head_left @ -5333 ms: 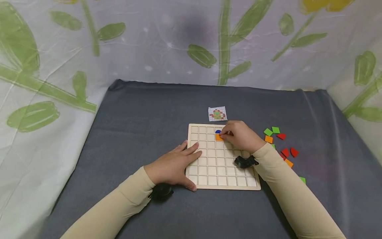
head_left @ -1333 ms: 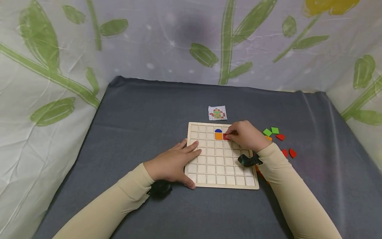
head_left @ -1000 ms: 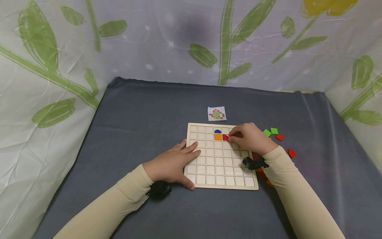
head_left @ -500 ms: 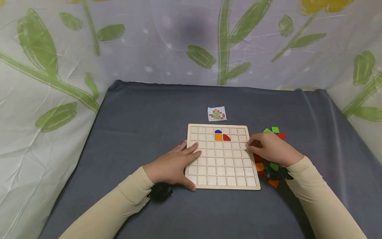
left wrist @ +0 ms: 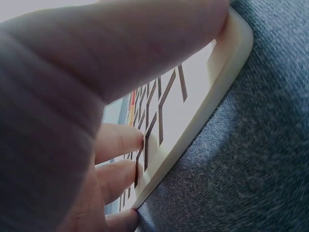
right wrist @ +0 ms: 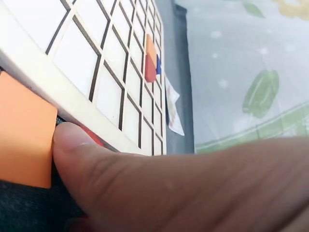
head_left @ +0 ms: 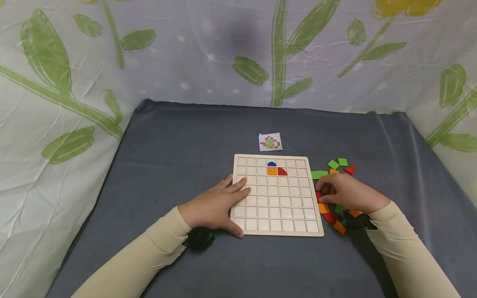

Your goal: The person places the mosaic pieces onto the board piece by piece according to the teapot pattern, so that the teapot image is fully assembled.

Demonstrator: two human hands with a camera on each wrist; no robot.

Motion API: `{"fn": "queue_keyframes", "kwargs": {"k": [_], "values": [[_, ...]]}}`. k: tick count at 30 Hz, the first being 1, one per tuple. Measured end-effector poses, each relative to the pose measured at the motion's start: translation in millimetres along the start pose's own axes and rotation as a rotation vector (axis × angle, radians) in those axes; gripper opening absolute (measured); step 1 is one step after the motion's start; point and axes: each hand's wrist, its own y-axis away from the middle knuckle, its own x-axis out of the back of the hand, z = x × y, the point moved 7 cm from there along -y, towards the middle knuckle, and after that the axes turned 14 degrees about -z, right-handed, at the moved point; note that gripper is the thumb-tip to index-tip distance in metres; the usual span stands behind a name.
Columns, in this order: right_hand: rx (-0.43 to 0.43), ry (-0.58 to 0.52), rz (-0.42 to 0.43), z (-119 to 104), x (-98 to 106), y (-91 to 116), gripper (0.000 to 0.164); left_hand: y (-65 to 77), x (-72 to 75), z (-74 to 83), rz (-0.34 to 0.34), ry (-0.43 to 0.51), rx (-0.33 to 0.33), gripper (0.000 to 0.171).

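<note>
My left hand (head_left: 214,209) rests with spread fingers on the left edge of the wooden grid board (head_left: 257,223); its thumb lies at the near-left corner. A blue half-round piece (head_left: 272,164), an orange square piece (head_left: 272,171) and a red quarter-round piece (head_left: 282,171) sit in the board's upper cells. My right hand (head_left: 348,192) is just past the board's right edge, thumb and bent fingers at a red piece (head_left: 318,196). I cannot tell whether they pinch it. In the right wrist view the thumb covers part of that piece, beside an orange square tile (right wrist: 24,130).
A small picture card (head_left: 270,142) lies behind the board. Loose tiles surround the right hand: green tiles (head_left: 319,174), a red tile (head_left: 349,170), an orange tile (head_left: 339,227) and several others. Grey cloth (head_left: 179,157) covers the table up to the painted backdrop (head_left: 208,54).
A red quarter-round piece now lies in the cell beside the orange one. The right hand has let go of it and moved right and nearer, to the loose tiles. The left hand stays put.
</note>
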Motion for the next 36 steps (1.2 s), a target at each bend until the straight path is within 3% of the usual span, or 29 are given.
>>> {"fn": "queue_keyframes", "kwargs": {"k": [8, 16, 26, 36], "values": [[0.001, 0.004, 0.049, -3, 6, 3, 0.019, -0.5, -0.8, -1.9, -0.004, -0.002, -0.002, 0.114], [0.073, 0.052, 0.118, -27, 19, -1, 0.008, -1.9, -0.7, -2.2, -0.004, -0.008, -0.007, 0.115], [0.15, 0.085, 0.191, -59, 30, -35, 0.01, 0.3, 0.3, -3.5, -0.006, -0.004, 0.002, 0.116], [0.228, 0.132, 0.152, -96, 32, -75, 0.007, -2.5, -1.9, -2.5, -0.014, -0.03, 0.009, 0.115]]}}
